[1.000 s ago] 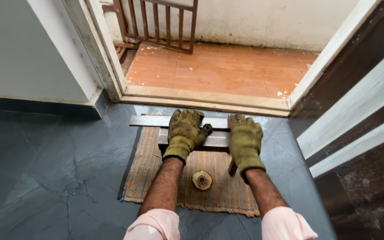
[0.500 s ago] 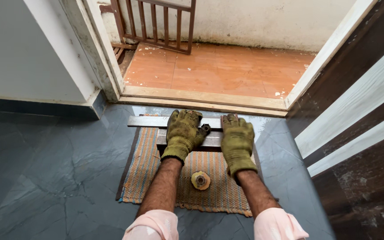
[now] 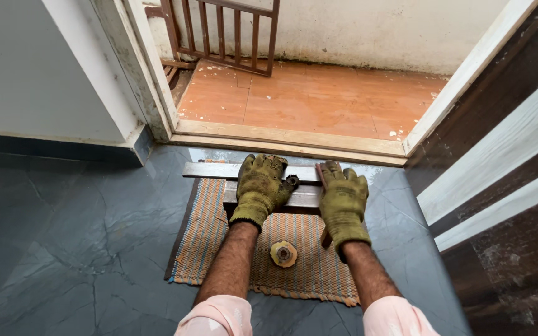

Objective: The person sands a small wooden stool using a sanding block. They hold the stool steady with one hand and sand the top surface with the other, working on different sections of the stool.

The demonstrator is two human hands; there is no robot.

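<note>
I had two gloves on, one per hand, both olive and grimy. My left hand (image 3: pixel 261 186) lay flat and spread on one metal bar (image 3: pixel 303 198), the fingers reaching forward over a second, longer metal strip (image 3: pixel 210 170) that lay along the far edge of the mat (image 3: pixel 210 242). That hand's grip was open, pressing down and closed around nothing. My right hand (image 3: pixel 344 200) lay palm-down at the right end of the same bar, fingers loosely curved over its far edge; I could not tell whether the grip had hold of the bar or only rested on it.

There was one woven mat, striped orange and blue, on the dark stone floor (image 3: pixel 63 249), just before the wooden door sill (image 3: pixel 287 142). One round disc (image 3: pixel 283 254) with a dark centre lay on the mat near its front edge, between my forearms and touching neither.

My hands covered the middle of the bar, so its full shape was hard to make out. A dark leg under the bar showed only in part beside my right wrist. One barred gate (image 3: pixel 225 31) was cut off by the top of the view.
</note>
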